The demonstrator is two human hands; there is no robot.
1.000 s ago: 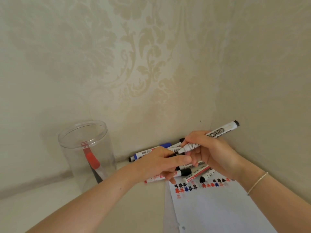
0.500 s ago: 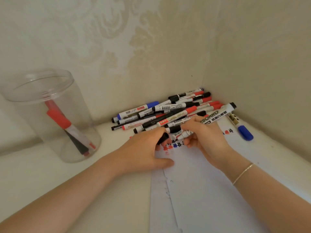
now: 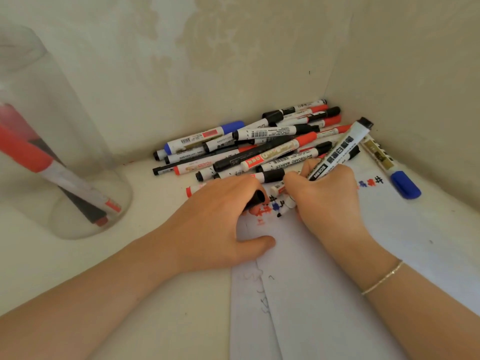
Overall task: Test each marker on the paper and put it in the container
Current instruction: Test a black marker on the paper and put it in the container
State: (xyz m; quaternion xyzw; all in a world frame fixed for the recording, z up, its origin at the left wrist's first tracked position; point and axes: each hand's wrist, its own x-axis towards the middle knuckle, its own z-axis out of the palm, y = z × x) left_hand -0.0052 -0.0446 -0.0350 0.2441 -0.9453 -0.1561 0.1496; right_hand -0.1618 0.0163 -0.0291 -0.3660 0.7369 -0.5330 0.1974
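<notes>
Two hands: right hand (image 3: 327,201) has brought the marker (image 3: 337,152) down, tip on the paper (image 3: 324,294).
Left hand (image 3: 220,219): grips black cap (image 3: 257,198), steadying the sheet.
Meaning: testing begun.

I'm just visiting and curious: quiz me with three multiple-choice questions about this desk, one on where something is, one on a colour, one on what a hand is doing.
1. Where is the clear container?
A. left of the marker pile
B. on the paper
C. right of both hands

2. What colour is the cap on the lone marker by the right wall?
A. green
B. blue
C. yellow

3. What is the right hand doing?
A. resting empty
B. gripping a marker with its tip on the paper
C. lifting the container

Answers:
1 A, it stands far left of the marker pile.
2 B, blue cap.
3 B, tip meets the paper.
</notes>
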